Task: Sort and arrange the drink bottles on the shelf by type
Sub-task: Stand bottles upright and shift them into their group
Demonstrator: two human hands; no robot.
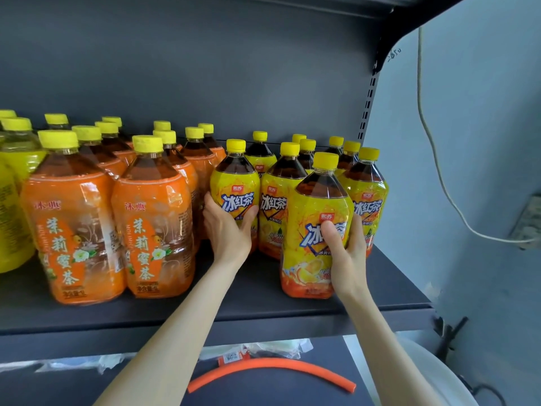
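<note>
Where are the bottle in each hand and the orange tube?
Right-hand bottle (319, 200), head view, upper label.
Left-hand bottle (234, 183), head view, upper label.
Orange tube (272, 371), head view, middle of curve.

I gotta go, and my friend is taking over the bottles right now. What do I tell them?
Left hand grips the left yellow-label bottle, right beside the orange-label bottles.
Right hand grips the front yellow-label bottle, near the front of the shelf.
Done: orange-label bottles grouped on the left, other yellow-label bottles on the right.
Left: probably line both held bottles up with the yellow-label rows.
</note>
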